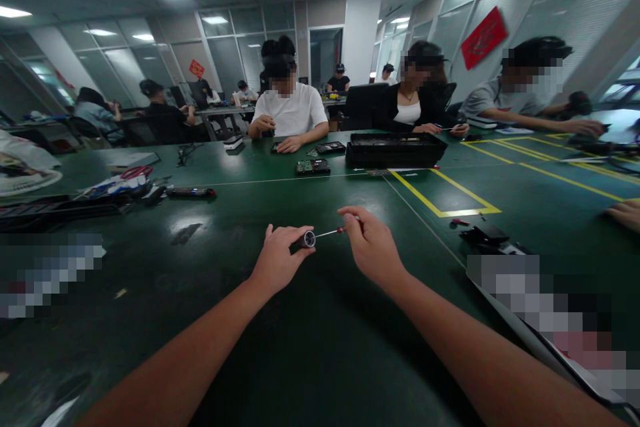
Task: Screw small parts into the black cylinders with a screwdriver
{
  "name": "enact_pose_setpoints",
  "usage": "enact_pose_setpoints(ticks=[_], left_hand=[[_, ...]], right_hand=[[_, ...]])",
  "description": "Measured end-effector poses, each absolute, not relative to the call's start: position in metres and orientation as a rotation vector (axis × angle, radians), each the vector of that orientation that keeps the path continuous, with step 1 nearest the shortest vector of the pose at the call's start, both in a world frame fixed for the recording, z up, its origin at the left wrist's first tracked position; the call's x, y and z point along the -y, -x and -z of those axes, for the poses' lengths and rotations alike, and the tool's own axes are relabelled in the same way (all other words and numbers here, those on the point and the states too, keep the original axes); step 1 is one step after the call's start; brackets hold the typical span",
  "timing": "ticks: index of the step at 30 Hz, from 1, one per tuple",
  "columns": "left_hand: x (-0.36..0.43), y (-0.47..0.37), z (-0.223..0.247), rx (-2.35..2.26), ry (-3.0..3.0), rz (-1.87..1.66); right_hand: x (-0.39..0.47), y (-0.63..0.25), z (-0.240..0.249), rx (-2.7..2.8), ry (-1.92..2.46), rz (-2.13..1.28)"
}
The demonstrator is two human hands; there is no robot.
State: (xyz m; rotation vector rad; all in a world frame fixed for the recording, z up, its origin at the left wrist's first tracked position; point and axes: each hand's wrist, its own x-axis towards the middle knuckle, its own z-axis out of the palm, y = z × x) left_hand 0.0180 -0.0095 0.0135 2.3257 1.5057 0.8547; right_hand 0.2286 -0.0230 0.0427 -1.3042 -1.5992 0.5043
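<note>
Tube: I grip it in my left hand, over the counter | screwdriver: gripped in my right hand, shaft pointing left at tube's mouth; tip contact unclear.

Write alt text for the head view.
The left hand holds a dark cylinder with a pale, ringed end; the right hand holds a thin, metal-shafted, reddish-handled screwdriver, its tip at that end, above a glossy green table. Opposite are a person in a white shirt and a long black box.
</note>
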Motion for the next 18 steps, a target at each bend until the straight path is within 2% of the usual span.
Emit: enact_pose_setpoints(ticks=[4, 11, 15, 18], left_hand=[[0.009, -0.018, -0.014, -1.503, -2.327, -0.868], [0.009, -0.019, -0.013, -1.509, -2.335, -0.842], [0.010, -0.020, -0.015, -1.517, -2.308, -0.882], [0.011, -0.022, -0.021, -1.501, -2.385, -0.992]], right_hand=[[0.025, -0.227, -0.043, 1.595, 1.251, -0.605], [0.027, -0.224, -0.044, 1.552, 1.218, -0.573], [0.021, -0.222, -0.039, 1.389, 1.124, -0.759], [0.012, -0.223, -0.033, 1.102, 1.064, -1.035]])
